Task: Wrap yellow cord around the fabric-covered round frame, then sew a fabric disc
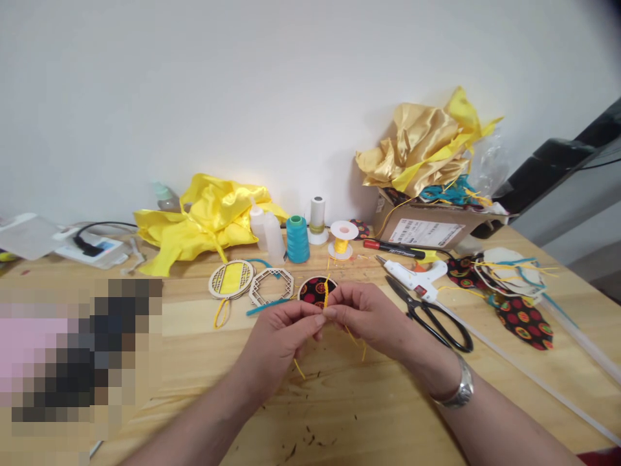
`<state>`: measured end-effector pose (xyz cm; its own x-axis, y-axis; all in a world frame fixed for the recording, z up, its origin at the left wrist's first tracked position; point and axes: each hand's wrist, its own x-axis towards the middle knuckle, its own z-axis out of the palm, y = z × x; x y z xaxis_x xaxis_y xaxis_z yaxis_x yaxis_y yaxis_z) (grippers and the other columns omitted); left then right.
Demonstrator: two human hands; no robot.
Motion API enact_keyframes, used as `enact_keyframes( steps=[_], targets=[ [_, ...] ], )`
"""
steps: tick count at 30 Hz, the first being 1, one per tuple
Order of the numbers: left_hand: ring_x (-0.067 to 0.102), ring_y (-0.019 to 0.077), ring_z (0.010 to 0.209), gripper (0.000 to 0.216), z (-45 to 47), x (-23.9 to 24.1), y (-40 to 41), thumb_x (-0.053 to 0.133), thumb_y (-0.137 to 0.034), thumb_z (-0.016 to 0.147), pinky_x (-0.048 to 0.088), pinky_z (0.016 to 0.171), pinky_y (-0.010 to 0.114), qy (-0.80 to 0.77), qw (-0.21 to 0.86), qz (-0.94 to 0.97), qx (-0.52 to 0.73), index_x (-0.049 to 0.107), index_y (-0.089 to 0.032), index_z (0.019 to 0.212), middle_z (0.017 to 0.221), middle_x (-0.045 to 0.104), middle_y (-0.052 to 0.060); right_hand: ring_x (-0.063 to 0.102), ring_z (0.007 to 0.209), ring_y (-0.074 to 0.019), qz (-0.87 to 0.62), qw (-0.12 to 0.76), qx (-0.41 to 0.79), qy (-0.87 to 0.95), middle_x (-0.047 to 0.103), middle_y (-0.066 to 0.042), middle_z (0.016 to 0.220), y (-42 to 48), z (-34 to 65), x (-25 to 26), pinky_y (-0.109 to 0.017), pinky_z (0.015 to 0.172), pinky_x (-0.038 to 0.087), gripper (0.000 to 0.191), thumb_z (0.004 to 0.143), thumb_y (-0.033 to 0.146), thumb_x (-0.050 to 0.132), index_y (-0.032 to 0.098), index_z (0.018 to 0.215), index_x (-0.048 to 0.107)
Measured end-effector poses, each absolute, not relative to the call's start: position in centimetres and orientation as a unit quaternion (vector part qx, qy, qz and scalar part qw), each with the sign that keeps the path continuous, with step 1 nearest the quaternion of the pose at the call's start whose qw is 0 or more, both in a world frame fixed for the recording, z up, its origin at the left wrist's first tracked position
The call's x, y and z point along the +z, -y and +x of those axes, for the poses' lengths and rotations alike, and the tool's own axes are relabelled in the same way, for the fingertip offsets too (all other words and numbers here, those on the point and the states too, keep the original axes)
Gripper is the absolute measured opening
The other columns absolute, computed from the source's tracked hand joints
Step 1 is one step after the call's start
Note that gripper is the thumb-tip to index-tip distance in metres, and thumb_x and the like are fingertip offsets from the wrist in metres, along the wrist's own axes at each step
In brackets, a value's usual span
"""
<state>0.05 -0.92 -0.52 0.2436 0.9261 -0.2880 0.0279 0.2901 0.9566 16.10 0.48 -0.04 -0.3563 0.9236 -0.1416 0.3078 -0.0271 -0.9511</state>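
My left hand point(286, 327) and my right hand point(363, 314) meet over the middle of the table, both pinching a yellow braided cord point(326, 294). Its braided part stands up between my fingertips, and loose yellow ends hang below both hands. Just behind my fingers lies a round wooden frame with black and red patterned fabric point(313, 291), partly hidden by them. To its left is an octagonal wooden lattice frame point(272, 287) with blue-green cord. Further left lies a round wooden frame with yellow fabric point(231, 278) and a yellow cord loop.
Black scissors point(429, 317), a white glue gun point(412, 277) and a long white stick point(528, 372) lie at right. Behind stand a teal thread cone point(297, 241), a yellow cord spool point(343, 243) and a cardboard box point(431, 226). Yellow satin point(208, 217) is heaped back left.
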Motion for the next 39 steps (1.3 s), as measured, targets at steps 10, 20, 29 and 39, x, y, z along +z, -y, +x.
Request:
enact_keyframes(
  steps=[10,20,29,39],
  targets=[
    [0.029,0.0027,0.039,0.011,-0.2,-0.5,0.4,0.066,-0.027,0.069,0.017,0.038,0.018,-0.530,0.595,0.425,0.431,0.069,-0.016,0.067,0.052,0.058,-0.004,0.049,0.061,-0.0105,-0.537,0.293,0.334,0.717,0.060,0.002,0.066,0.1,16.0,-0.1,-0.022,0.056,0.034,0.021,0.085,0.030,0.048,0.018,0.070,0.058],
    [0.038,0.0036,0.041,0.013,0.0,-0.8,0.6,0.070,-0.028,0.065,0.027,0.041,0.016,-0.528,0.628,0.351,0.450,0.069,-0.016,0.069,0.049,0.057,-0.005,0.052,0.064,-0.0139,-0.447,0.250,0.133,0.849,0.061,-0.002,0.073,3.2,14.0,-0.5,-0.025,0.056,0.034,0.015,0.089,0.018,0.040,0.018,0.083,0.054],
    [0.047,0.0062,0.043,0.016,-0.1,-1.2,0.7,0.070,-0.030,0.066,0.032,0.043,0.017,-0.502,0.666,0.312,0.454,0.067,-0.016,0.075,0.054,0.063,-0.002,0.052,0.068,-0.0190,-0.343,0.139,-0.053,0.927,0.059,-0.007,0.083,3.1,14.0,-1.0,-0.031,0.056,0.040,0.028,0.087,0.007,0.034,0.009,0.111,0.048],
    [0.035,0.0025,0.040,0.014,0.1,-0.9,0.6,0.069,-0.028,0.068,0.024,0.039,0.014,-0.502,0.656,0.322,0.463,0.067,-0.014,0.070,0.052,0.060,-0.002,0.053,0.066,-0.0195,-0.349,0.099,-0.056,0.930,0.059,-0.007,0.083,3.0,14.2,-0.7,-0.033,0.051,0.040,0.029,0.086,0.006,0.034,0.009,0.111,0.048]
  ],
)
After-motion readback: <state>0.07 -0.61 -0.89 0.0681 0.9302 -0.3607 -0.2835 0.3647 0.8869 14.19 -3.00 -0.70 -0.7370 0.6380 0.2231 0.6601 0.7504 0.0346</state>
